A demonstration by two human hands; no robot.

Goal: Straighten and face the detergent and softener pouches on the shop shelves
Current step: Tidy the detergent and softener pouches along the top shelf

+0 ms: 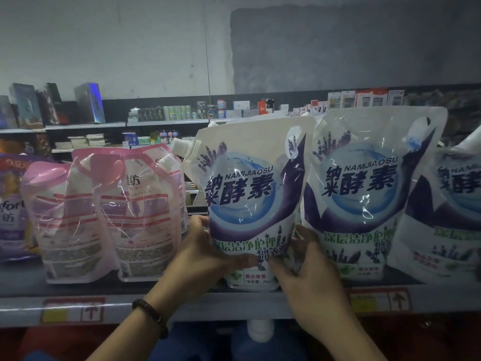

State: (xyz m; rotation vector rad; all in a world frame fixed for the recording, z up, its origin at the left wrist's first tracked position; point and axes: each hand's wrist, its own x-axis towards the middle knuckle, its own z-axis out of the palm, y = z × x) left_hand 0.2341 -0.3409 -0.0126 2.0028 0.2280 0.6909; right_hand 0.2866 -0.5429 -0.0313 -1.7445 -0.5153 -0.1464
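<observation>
A white and purple detergent pouch [250,194] with a lavender print stands upright on the shelf [130,306], its front facing me. My left hand [200,254] grips its lower left side, thumb across the front. My right hand [304,277] grips its lower right side. A second matching pouch [369,183] stands just to its right, and a third [447,212] is cut off at the frame's edge. To the left, two pink softener pouches [104,212] show their backs and lean against each other.
A purple pouch [10,207] stands at the far left. Price tags [73,310] line the shelf's front edge. A bottle with a white cap [260,332] sits on the shelf below. Far shelves with boxes and bottles [179,113] run along the back wall.
</observation>
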